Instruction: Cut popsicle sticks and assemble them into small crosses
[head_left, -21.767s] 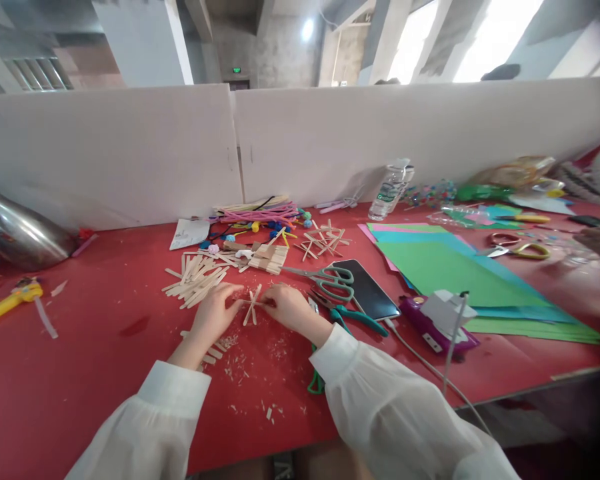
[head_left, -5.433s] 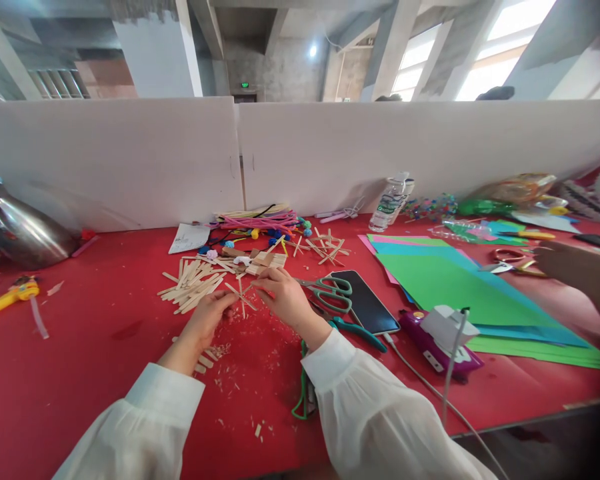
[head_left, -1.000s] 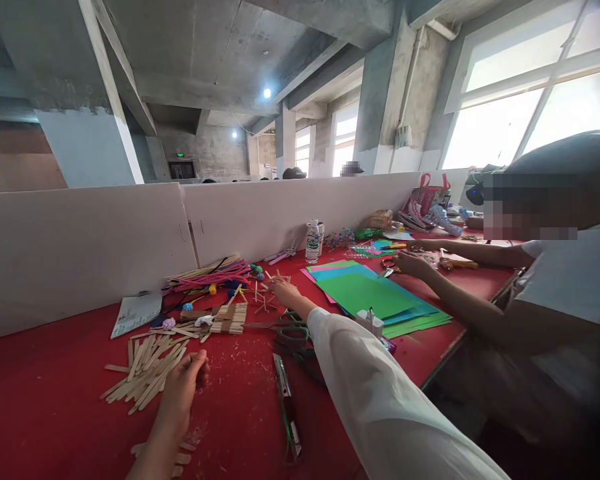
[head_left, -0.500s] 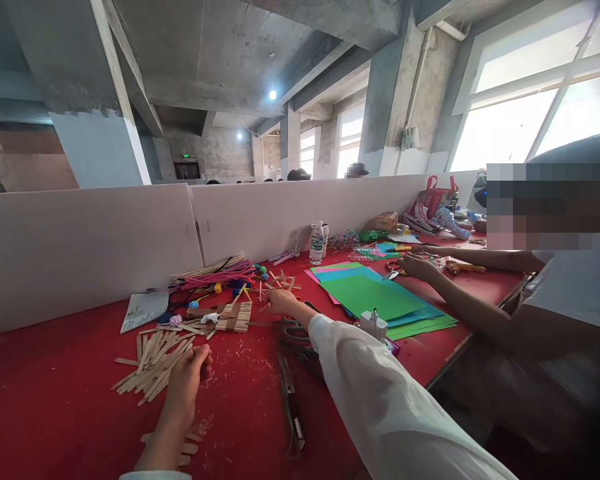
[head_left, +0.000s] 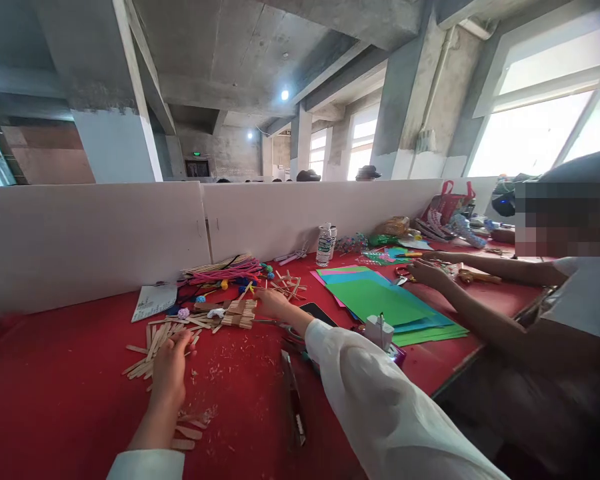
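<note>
My left hand is loosely curled above the red table, thumb and fingers a little apart, with nothing visible in it. It is over the near right side of a loose pile of wooden craft sticks. My right hand reaches forward, fingers drawn together, just right of a bundle of craft sticks with a brown band. Whatever its fingertips hold is too small and hidden to make out. Just beyond that hand sits a small heap of crossed thin sticks. A utility knife lies between my forearms.
Pink pipe cleaners and a written paper lie before the white partition. Coloured sheets, a white charger and a bottle are right of centre. Another person's hands work at the far right.
The view has shifted slightly, moving the scene rightward. My left hand has moved left and its fingers have loosened. My right hand has come closer to the banded stick bundle.
</note>
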{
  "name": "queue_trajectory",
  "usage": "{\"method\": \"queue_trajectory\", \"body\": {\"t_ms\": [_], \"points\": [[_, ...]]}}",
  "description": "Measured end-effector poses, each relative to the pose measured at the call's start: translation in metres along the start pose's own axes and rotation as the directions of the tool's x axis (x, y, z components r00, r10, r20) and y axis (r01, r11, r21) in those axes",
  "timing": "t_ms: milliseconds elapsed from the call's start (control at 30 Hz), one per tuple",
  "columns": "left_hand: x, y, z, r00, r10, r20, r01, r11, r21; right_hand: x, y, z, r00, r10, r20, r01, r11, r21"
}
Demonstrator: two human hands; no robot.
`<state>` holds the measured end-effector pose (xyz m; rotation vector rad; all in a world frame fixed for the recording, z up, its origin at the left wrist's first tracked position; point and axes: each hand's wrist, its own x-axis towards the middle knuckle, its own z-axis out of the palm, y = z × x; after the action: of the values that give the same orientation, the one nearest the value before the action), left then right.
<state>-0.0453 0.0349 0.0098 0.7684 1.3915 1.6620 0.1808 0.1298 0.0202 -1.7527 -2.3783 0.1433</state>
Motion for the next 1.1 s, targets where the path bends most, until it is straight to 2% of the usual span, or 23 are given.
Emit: {"method": "queue_trajectory", "body": {"t_ms": [67,167,400,500,700,800,900,1100], "points": [[0.008,0.004,-0.006,0.995,0.004,-0.103,-0.01,0.998,-0.063,0.007,-0.015,0.008,0.999,-0.036,0.027,0.035,0.999,0.02],[0.014,0.008,-0.014,0.984,-0.014,-0.177,-0.012,0.989,-0.145,0.021,-0.029,0.02,0.996,-0.049,0.079,0.045,0.997,0.055],[0.014,0.008,-0.019,0.982,-0.04,-0.184,0.002,0.98,-0.2,0.046,-0.03,0.033,0.983,-0.063,0.171,0.042,0.992,0.119],[0.017,0.004,-0.019,0.983,-0.041,-0.18,0.001,0.976,-0.217,0.048,-0.025,0.027,0.986,-0.074,0.149,0.053,0.989,0.138],[0.024,-0.004,-0.021,0.983,-0.032,-0.182,-0.013,0.97,-0.242,0.058,-0.008,-0.004,0.999,-0.049,-0.006,0.049,0.986,0.158],[0.025,-0.004,-0.022,0.983,-0.028,-0.184,-0.018,0.969,-0.246,0.064,-0.004,-0.012,0.998,-0.046,-0.05,0.054,0.986,0.158],[0.023,-0.004,-0.022,0.983,-0.03,-0.178,-0.013,0.972,-0.233,0.067,-0.005,-0.007,0.996,-0.069,-0.051,0.075,0.987,0.14],[0.019,-0.003,-0.02,0.981,-0.044,-0.188,0.005,0.98,-0.201,0.071,-0.011,0.015,0.983,-0.182,0.033,0.179,0.981,0.075]]}}
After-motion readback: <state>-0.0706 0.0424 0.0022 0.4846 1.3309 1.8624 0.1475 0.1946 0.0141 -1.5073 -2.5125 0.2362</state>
